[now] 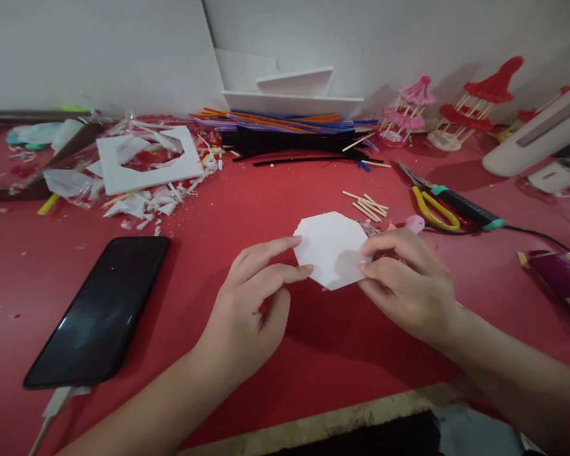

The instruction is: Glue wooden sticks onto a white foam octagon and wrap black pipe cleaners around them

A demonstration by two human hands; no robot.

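A white octagon-shaped foam piece [331, 248] lies on the red table [275, 196] in the middle. My left hand [251, 310] touches its left edge with the index and middle fingertips, the other fingers curled. My right hand [406, 282] pinches its right edge between thumb and fingers. Both hands hold the piece just above or on the table surface.
A black phone [99, 310] lies at the left. White foam scraps and a cut-out sheet [142, 166] lie at the back left. Coloured and black sticks [289, 136], toothpicks [365, 206], yellow-handled scissors [432, 206], a cutter [470, 212], and pagoda models [475, 104] stand behind.
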